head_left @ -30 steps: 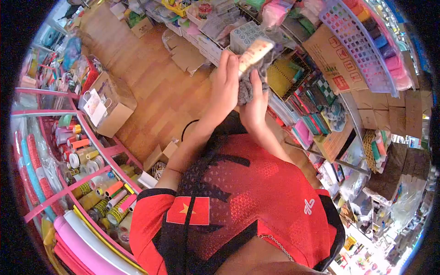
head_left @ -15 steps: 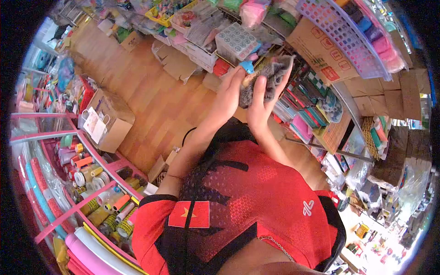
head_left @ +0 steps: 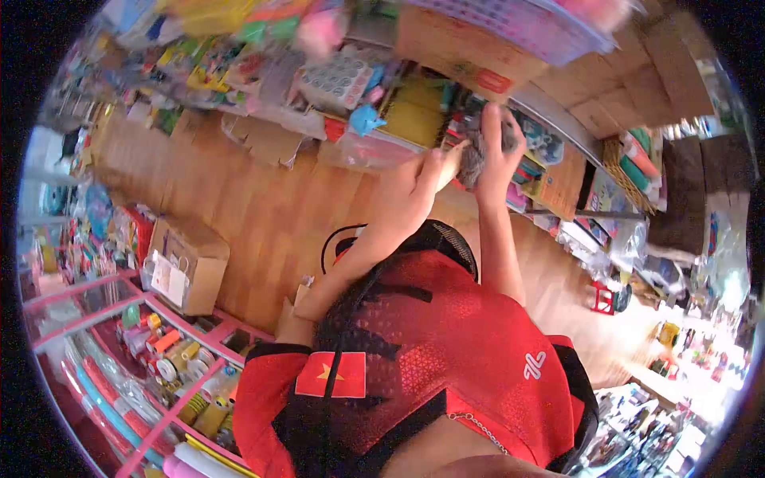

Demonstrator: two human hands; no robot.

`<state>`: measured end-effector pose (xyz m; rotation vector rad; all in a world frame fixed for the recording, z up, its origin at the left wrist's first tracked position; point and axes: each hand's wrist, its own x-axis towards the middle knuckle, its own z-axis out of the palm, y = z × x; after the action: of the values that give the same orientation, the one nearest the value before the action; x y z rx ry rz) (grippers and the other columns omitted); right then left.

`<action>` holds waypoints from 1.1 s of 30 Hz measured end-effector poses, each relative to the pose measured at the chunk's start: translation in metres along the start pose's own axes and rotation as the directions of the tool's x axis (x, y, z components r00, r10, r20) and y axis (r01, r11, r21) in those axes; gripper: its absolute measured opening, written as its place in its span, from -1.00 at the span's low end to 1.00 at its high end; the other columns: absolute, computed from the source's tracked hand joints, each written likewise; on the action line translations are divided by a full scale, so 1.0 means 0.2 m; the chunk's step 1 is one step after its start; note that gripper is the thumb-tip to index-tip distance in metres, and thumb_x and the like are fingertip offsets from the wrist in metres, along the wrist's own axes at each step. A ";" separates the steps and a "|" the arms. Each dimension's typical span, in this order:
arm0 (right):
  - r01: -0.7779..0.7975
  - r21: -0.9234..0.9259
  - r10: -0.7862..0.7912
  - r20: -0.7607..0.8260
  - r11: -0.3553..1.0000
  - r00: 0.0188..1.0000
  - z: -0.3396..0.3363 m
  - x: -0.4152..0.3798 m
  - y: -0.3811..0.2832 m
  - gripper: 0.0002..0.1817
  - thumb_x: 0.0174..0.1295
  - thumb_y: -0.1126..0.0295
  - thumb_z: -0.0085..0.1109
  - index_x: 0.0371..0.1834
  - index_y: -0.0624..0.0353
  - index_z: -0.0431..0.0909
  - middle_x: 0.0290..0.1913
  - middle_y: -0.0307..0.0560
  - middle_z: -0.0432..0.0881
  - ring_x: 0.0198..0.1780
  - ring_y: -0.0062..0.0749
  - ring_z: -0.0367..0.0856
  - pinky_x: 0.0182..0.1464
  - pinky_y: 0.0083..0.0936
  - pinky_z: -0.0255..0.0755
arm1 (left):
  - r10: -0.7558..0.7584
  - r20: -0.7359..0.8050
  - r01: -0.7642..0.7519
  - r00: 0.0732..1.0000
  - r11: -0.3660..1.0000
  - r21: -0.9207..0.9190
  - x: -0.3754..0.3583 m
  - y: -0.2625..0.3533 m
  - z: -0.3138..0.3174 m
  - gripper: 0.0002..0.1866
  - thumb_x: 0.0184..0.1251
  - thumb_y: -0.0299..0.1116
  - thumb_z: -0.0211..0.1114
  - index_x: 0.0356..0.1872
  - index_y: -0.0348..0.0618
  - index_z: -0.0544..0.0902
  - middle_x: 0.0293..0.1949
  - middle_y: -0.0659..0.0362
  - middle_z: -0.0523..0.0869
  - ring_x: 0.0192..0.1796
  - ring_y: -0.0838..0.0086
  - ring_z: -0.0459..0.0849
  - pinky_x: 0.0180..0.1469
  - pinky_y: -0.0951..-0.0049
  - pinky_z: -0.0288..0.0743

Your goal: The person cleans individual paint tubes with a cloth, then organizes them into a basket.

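Note:
A grey fuzzy piece (head_left: 473, 163), soft like plush or fur cloth, is held up in front of my chest over the front of the shelves. My right hand (head_left: 498, 151) is wrapped round its right side, thumb and fingers pointing up. From the left, my left hand (head_left: 426, 175) meets it with the fingers closed at its edge. Much of the piece is hidden behind the fingers, and motion blurs it. Beyond my left hand, a blue plastic-looking item (head_left: 366, 120) sits at the shelf front.
A patterned box (head_left: 339, 78) and a purple basket (head_left: 526, 28) on a carton stand ahead. A cardboard box (head_left: 199, 263) with a paper bag is on the wooden floor (head_left: 271, 191) at left. A pink-framed case (head_left: 171, 410) holds spools. A red stool (head_left: 603, 298) stands at right.
My view has turned right, so the shelves slide left. Both hands have shifted right and slightly down in view with the grey piece, now more covered by fingers.

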<state>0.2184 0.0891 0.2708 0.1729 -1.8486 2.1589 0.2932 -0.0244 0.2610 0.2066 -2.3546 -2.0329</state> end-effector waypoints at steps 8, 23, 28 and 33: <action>-0.125 0.131 0.134 -0.063 0.983 0.989 -0.30 -0.02 -0.09 -0.63 0.17 0.41 0.16 0.00 0.20 0.29 -0.24 -0.25 0.48 -0.16 -0.56 0.42 -0.05 -0.55 0.33 | -0.388 0.013 0.334 0.922 0.776 -0.535 0.09 -0.06 0.47 -0.53 0.33 0.14 -0.07 -0.24 -0.08 0.50 -0.54 0.37 0.46 -0.63 0.65 0.35 -0.65 0.61 0.12; 0.388 -0.199 -0.435 -0.477 0.900 0.764 -1.36 0.24 -0.20 -0.86 0.24 0.44 0.04 -0.47 0.19 0.38 -0.48 -0.31 0.41 -0.44 -0.66 0.31 -0.38 -0.66 0.24 | -0.060 0.606 0.343 0.793 0.866 -0.364 0.06 0.22 1.22 -0.55 0.42 0.01 -0.24 -0.40 -0.12 0.47 -0.61 0.27 0.45 -0.66 0.63 0.32 -0.66 0.60 0.05; 0.315 0.152 -0.037 -0.852 0.937 0.523 -1.93 0.40 -0.15 -0.59 0.22 -0.09 -0.01 -0.41 0.04 0.41 -0.57 -0.25 0.40 -0.63 -0.54 0.35 -0.55 -0.58 0.36 | 0.132 0.541 -0.102 0.831 0.991 -0.085 0.06 0.17 1.43 -0.47 0.43 0.00 -0.31 -0.21 -0.26 0.51 -0.58 0.19 0.50 -0.60 0.51 0.41 -0.53 0.46 0.25; 0.345 0.337 0.015 -0.734 0.876 0.679 -2.10 0.25 -0.22 -0.62 0.26 -0.03 -0.07 -0.45 0.07 0.38 -0.56 -0.25 0.39 -0.62 -0.57 0.24 -0.59 -0.57 0.11 | 0.503 0.305 -0.565 0.809 0.809 0.162 0.37 0.66 1.57 -0.62 0.38 -0.13 -0.07 -0.29 -0.32 0.45 -0.53 -0.14 0.55 -0.50 -0.05 0.51 -0.44 0.10 0.35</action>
<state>0.2260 0.5140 0.2557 -0.3622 -0.8299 2.0481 0.1754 0.2939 0.3383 -0.6856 -2.4112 -1.5628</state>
